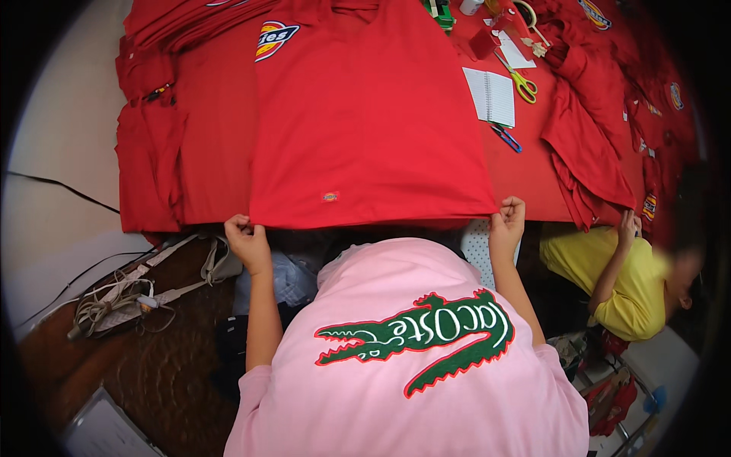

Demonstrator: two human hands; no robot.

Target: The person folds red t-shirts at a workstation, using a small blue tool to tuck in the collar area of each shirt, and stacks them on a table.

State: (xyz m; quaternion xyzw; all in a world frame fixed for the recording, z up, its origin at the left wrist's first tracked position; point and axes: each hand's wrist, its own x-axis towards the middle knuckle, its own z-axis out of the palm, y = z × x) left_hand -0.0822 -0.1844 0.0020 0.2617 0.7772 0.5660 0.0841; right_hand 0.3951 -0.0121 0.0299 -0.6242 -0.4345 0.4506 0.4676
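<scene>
A red shirt (365, 129) lies spread out on the red-covered table, its neckline at the far side and its hem along the near edge. It bears a colourful patch (276, 39) at the upper left and a small tag (330, 196) low down near the hem. My left hand (249, 242) pinches the left corner of the hem between thumb and fingers. At the opposite corner, my right hand (507, 221) grips the hem in the same way. Between both hands the hem runs nearly straight.
Folded red garments (148, 152) are stacked on the left. To the right lie an open notebook (491, 97), a pen (505, 138) and yellow-handled scissors (525, 86). A person in yellow (636, 282) handles another red garment (586, 152). Cables (114, 301) lie at lower left.
</scene>
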